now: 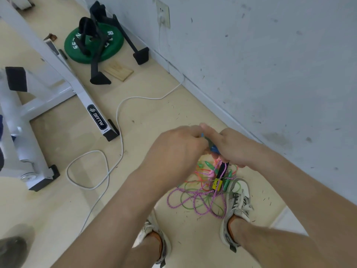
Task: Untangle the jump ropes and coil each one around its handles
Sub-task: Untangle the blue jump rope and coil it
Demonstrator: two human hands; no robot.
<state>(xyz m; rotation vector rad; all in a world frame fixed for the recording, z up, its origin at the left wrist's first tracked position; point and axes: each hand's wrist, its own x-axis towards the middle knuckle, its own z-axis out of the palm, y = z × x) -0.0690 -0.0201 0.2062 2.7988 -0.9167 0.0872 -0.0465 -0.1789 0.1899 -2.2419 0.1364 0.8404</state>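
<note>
head view: the tangle of jump ropes lies on the floor below the fingers, fuzzy braided pink rope looped through thin, slick green cord. left hand and right hand curl tightly round a hard blue handle; a black handle dangles just beneath. best to feed loops out slowly, since yanking would likely tighten knots.

Right shoe touches rope tangle on tangle's right; both on floor. Weight plate and cable lie behind tangle, leftward.
</note>
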